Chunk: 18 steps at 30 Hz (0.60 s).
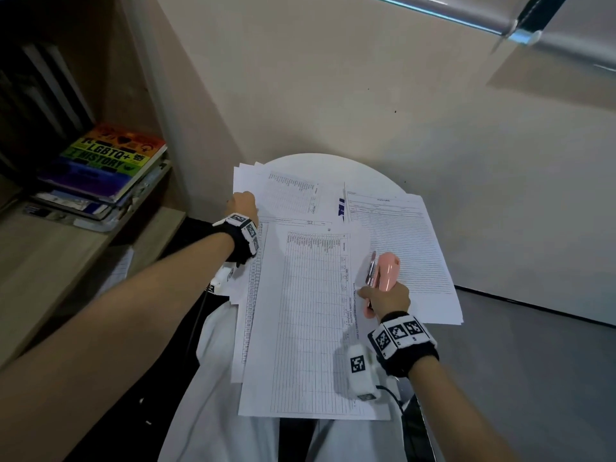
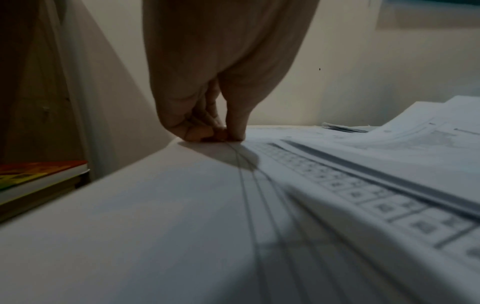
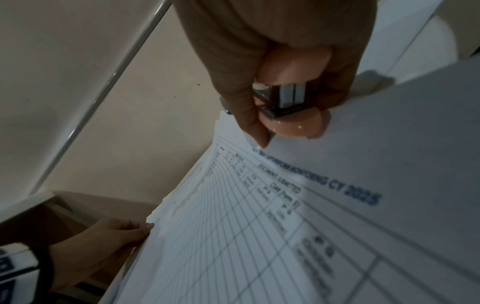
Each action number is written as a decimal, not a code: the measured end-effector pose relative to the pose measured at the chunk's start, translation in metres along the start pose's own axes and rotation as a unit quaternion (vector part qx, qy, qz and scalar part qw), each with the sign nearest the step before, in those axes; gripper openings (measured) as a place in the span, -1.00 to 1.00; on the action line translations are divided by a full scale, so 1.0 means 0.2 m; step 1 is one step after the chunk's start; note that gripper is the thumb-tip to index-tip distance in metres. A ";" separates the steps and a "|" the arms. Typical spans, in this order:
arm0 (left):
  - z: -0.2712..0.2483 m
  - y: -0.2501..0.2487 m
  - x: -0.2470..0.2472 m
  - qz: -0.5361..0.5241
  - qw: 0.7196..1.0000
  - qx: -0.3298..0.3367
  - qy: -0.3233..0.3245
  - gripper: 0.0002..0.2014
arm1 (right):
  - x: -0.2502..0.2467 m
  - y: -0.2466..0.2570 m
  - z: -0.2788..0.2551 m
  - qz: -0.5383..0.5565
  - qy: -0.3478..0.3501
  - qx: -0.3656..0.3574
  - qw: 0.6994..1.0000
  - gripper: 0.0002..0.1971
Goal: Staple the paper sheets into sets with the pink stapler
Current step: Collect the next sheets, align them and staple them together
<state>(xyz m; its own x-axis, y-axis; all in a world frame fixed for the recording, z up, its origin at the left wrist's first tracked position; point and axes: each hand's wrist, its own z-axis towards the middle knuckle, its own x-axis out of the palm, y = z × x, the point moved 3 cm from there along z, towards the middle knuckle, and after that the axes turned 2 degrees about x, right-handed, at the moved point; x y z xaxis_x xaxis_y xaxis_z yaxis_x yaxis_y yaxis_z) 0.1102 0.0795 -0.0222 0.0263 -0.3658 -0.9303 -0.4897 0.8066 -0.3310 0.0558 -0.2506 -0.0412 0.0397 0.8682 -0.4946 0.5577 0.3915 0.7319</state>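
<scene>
Right hand [image 1: 388, 300] is wrapped around the pink stapler [image 1: 386, 271], fingers and thumb curled tight on its rear half, nose pointing away from the person and hovering over the right edge of the gridded sheets [image 1: 310, 321]. From the right wrist view the stapler's [image 3: 296, 123] metal mouth faces the camera, with the thumb tip touching the paper just below it. Over on the far side of those sheets, well apart from the stapler, the left hand [image 1: 241, 206] has fingertips [image 2: 207, 133] bunched and pinching the paper's corner at its left edge. Beside the stapler, to the right, lies a second stack of lined forms [image 1: 410, 248]. All the paper spreads across a small round white table [image 1: 333, 165]. Off to the left, a rainbow-covered book [image 1: 106, 158] tops a pile on a wooden shelf [image 1: 66, 248].
</scene>
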 end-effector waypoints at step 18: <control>-0.17 0.07 0.01 -0.412 0.902 0.123 -0.046 -0.69 | 0.01 0.08 -0.01 0.107 0.020 -0.041 0.993 -0.62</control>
<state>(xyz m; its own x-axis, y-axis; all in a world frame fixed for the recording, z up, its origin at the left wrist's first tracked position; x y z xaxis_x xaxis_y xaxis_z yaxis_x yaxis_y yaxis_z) 0.0731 0.0736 -0.0237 0.3699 -0.8575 -0.3575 -0.0630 0.3608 -0.9305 0.0632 -0.2416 -0.0307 0.1172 0.9447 -0.3061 0.4713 0.2184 0.8545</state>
